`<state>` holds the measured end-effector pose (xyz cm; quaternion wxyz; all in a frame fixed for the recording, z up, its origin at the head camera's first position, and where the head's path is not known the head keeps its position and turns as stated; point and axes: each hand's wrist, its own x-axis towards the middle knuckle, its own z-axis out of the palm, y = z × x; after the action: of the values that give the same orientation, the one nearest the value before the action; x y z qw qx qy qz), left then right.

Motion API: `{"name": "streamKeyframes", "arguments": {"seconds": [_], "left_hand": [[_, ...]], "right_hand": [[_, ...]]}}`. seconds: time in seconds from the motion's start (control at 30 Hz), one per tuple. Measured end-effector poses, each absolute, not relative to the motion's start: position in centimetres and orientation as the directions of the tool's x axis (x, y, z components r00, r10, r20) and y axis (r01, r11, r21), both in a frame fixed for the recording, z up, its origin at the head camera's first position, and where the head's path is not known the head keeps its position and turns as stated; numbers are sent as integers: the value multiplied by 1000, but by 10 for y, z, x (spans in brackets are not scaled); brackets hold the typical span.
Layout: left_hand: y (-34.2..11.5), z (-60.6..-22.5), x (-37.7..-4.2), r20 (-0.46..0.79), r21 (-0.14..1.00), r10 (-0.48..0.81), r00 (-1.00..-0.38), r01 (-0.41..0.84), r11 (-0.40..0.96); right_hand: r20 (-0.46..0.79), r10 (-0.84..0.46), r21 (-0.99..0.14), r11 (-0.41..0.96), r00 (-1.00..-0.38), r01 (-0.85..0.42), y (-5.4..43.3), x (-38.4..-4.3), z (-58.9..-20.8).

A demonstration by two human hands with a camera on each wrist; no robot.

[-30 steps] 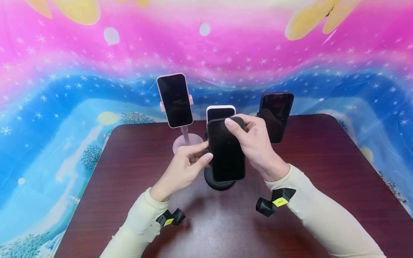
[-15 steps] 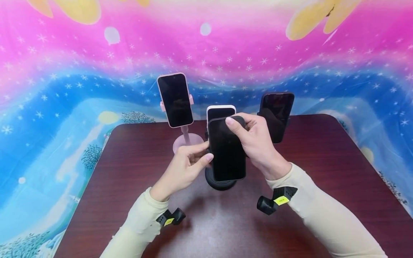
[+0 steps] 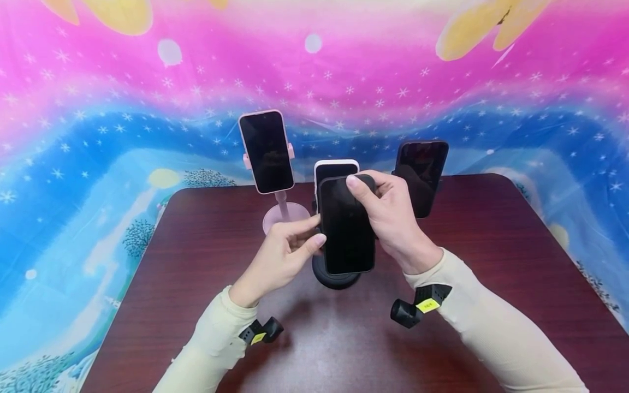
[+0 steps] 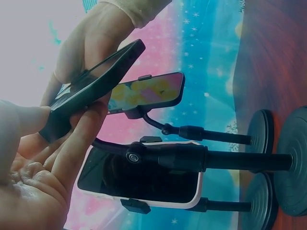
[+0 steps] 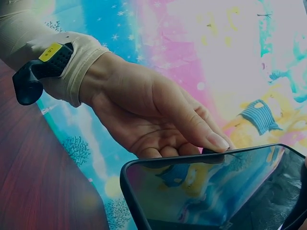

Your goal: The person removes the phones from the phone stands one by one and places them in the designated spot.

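A black smartphone [image 3: 348, 234] is held screen-up over a black phone stand, whose round base [image 3: 336, 277] shows below it. My right hand [image 3: 393, 224] grips the phone's upper right corner, thumb on the screen and fingers behind. At its left edge, my left hand [image 3: 277, 259] pinches the stand's black clamp [image 4: 56, 125] between thumb and fingers. The left wrist view shows the stand's arm [image 4: 180, 157] running up behind the phone. Only a sliver of the right hand enters the right wrist view, at its right edge.
Directly behind stands a white-cased phone [image 3: 336, 172] in a black holder. A pink-cased phone [image 3: 267, 153] in a pink stand [image 3: 286, 218] is at back left, another dark phone [image 3: 421, 177] at back right. All are on a dark red-brown table [image 3: 196, 305] before a printed cloth.
The phone and my right hand have shifted very slightly up and to the right. My left hand keeps its pinch in nearly the same place. The other phones have not moved.
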<state>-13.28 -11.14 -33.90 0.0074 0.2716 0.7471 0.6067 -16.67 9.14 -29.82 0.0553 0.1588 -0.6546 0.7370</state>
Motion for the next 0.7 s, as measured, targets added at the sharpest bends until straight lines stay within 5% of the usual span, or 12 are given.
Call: {"name": "streamKeyframes", "arguments": {"seconds": [0.7], "left_hand": [[-110,-342,-127,310,907,382,-870,392,155]], "right_hand": [[306,-96,-943,-169,-947,-287,90,-167,-298]]}}
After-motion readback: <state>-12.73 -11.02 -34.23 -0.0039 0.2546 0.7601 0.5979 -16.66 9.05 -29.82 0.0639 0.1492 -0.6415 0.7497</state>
